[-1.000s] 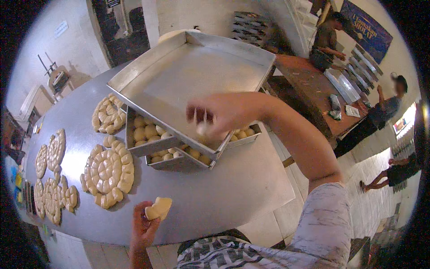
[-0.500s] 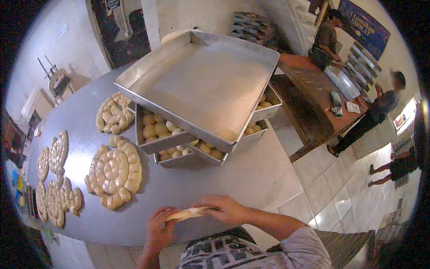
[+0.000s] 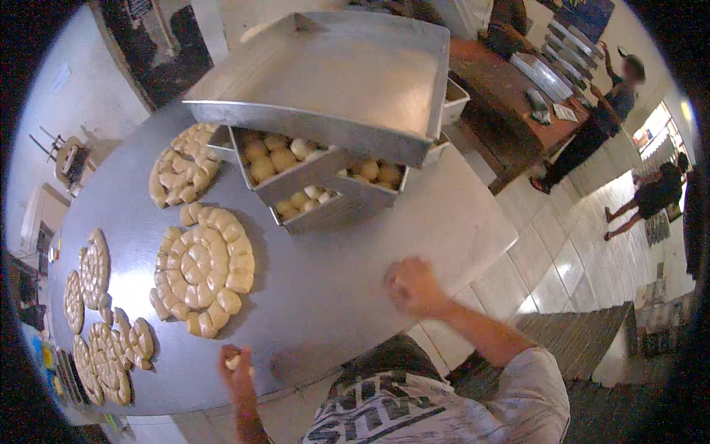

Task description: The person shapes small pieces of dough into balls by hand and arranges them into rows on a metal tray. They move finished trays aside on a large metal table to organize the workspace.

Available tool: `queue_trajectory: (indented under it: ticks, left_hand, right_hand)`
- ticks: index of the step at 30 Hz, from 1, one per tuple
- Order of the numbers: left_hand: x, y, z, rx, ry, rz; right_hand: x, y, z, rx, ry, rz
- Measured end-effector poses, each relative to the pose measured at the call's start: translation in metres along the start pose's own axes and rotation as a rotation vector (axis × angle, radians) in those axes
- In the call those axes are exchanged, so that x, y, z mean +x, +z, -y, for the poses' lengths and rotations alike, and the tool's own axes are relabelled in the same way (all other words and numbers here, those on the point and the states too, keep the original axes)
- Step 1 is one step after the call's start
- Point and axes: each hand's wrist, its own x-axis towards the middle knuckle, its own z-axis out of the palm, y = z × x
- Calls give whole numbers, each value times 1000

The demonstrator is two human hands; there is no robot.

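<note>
My left hand (image 3: pixel 235 370) is closed around a small piece of pale dough (image 3: pixel 234 362) at the table's near edge. Farther right, my right hand (image 3: pixel 416 287) is over the bare metal tabletop. Its fingers look curled but are smeared by motion, so I cannot make out whether anything is in them. Beyond my left hand lies a large spiral of shiny dough pieces (image 3: pixel 198 266), with small lumps around its rim. Another such dough shape (image 3: pixel 183 166) sits farther back, beside the trays.
Stacked metal trays hold round dough balls (image 3: pixel 282 159); a wide, shallow tray (image 3: pixel 333 74) tops the stack. More shaped dough (image 3: pixel 111 362) lies at the table's left. At right stand a wooden table (image 3: pixel 481 81) and a person in dark clothes (image 3: pixel 610 111); others are nearby.
My hands have come apart from the dough strip they held together. The left keeps a small dough piece; the right has moved right and farther over the table. The view has shifted.
</note>
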Motion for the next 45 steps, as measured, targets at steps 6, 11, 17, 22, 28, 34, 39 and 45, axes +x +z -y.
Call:
queue_trajectory:
  ticks: [6,11,17,22,28,34,39,45]
  left_hand:
    - [-13,72,-39,-127,-65,259]
    - [7,73,-40,-182,-87,212]
    - [18,143,-55,52,-137,217]
    - [18,179,-67,61,-106,190]
    - [0,190,-76,-10,-90,162]
    - [-15,174,-50,-66,-79,-2]
    - [-5,227,-111,-186,-113,256]
    - [-27,167,-77,-663,-256,218]
  right_hand:
    - [63,-5,-26,-86,181,-506]
    - [18,-11,-78,41,117,-503]
    - [42,-10,-76,-56,-94,-377]
    - [34,-52,-141,-188,61,-504]
    - [-1,-85,-145,53,-99,-266]
    - [40,-279,-95,972,-346,-243]
    - [124,-333,-44,147,-431,136]
    - [48,-316,26,577,-359,-320]
